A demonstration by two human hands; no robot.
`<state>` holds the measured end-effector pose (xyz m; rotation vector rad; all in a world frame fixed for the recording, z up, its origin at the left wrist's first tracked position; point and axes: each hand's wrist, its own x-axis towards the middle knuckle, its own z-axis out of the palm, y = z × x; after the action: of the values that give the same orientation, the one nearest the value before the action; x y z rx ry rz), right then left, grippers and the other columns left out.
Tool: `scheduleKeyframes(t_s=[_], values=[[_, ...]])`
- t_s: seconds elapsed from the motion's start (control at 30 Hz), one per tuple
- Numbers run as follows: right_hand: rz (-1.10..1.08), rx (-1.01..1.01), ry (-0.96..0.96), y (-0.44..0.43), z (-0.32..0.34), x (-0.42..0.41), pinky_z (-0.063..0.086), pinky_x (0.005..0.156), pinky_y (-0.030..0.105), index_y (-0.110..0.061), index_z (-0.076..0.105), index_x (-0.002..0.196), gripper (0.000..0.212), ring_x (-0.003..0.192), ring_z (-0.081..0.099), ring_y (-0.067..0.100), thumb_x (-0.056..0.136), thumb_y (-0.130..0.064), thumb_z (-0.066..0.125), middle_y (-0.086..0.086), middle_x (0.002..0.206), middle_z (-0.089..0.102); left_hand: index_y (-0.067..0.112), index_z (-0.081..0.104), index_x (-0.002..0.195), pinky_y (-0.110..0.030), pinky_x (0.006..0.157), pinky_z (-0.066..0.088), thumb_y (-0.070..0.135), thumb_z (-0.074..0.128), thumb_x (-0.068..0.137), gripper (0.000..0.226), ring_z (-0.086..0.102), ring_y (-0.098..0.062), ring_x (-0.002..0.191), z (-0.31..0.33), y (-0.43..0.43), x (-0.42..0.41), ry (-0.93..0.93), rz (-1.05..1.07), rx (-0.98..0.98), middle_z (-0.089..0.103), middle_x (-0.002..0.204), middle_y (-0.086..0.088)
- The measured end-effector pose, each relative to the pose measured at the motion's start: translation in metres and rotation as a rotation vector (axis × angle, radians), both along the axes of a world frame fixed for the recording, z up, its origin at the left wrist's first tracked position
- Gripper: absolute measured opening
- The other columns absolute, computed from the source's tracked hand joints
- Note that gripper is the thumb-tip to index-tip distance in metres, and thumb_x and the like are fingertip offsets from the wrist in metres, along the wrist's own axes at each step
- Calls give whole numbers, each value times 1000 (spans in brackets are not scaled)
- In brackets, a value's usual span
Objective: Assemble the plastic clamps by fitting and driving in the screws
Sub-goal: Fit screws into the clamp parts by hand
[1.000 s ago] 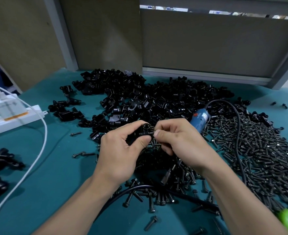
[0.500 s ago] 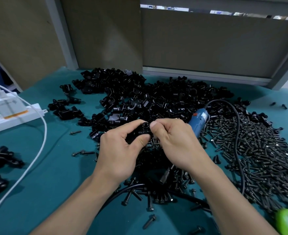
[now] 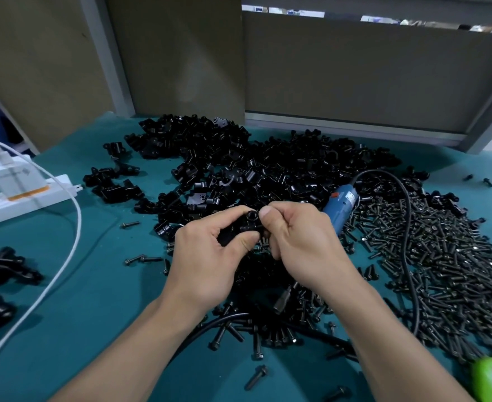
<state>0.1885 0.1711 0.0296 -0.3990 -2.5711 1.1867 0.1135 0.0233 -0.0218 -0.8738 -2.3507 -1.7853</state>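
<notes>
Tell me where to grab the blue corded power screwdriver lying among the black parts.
Grip the blue corded power screwdriver round its exposed barrel, from above on the right: the right hand hides its near end and the black cord leaves its far end.

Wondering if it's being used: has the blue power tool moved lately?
No. The blue power tool lies where it was, between the clamp pile and screw pile.

left hand point(image 3: 207, 256), right hand point(image 3: 300, 242): two; held clamp point(image 3: 240, 227): one; blue screwdriver point(image 3: 340, 208): one
</notes>
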Motion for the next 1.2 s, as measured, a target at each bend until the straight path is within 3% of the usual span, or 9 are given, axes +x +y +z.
scheduleKeyframes(t_s=[0.1,0.2,0.3,0.4,0.53,0.63,0.83,1.07,1.2], values=[[112,-128,-18,6,5,1,46,52,25,-24,64,81,27,51,60,8,106,-30,56,-1,66,72,38,72,126,-31,48,53,28,82,88,40,58,-26,47,3,-1,-2,-51,-3,28,74,68,-8],[148,-77,1,7,2,0,40,50,23,-27,62,77,29,48,49,5,105,-26,56,-4,58,62,42,72,122,-20,71,59,26,82,88,39,72,-11,73,2,-4,-3,-79,-43,54,80,91,8],[102,8,10,3,-3,0,32,50,21,-30,52,62,45,48,39,5,107,-35,50,-10,50,44,49,69,115,-3,69,49,30,82,87,37,58,-12,71,1,-3,-2,-92,-54,46,70,76,20],[77,-5,-10,4,1,2,36,47,23,-29,54,67,40,46,43,6,106,-36,50,-8,51,51,38,72,124,-12,68,56,27,82,88,39,69,-26,68,0,-1,-4,-91,-61,50,76,78,18],[49,-53,10,2,5,1,41,45,22,-23,64,80,27,45,48,4,105,-25,55,-1,59,65,34,72,125,-4,66,49,25,83,87,40,59,2,66,-2,2,-1,-94,-55,38,69,76,37],[-44,-14,-18,-4,0,-3,37,43,21,-20,60,74,34,43,43,5,106,-31,53,-2,58,59,43,71,117,-2,66,48,23,82,87,38,57,-5,71,-3,3,0,-118,-57,49,66,72,39],[151,-121,-60,12,10,2,54,63,32,-23,64,85,17,58,63,12,101,-21,61,0,67,71,37,76,117,-31,83,63,19,80,89,34,77,-11,85,1,3,-4,-153,-108,111,79,99,16],[27,135,2,2,1,-2,36,44,21,-22,59,74,32,49,48,7,105,-28,55,-7,53,53,51,72,105,-33,88,60,10,79,89,45,77,-9,88,-2,4,-4,-178,-119,156,80,97,16],[-1,139,-53,0,-4,-2,36,50,29,-19,52,68,44,50,44,10,108,-38,48,-7,54,48,42,73,117,-10,88,52,15,82,88,40,69,11,100,-2,3,-2,-111,-84,76,74,105,31]])
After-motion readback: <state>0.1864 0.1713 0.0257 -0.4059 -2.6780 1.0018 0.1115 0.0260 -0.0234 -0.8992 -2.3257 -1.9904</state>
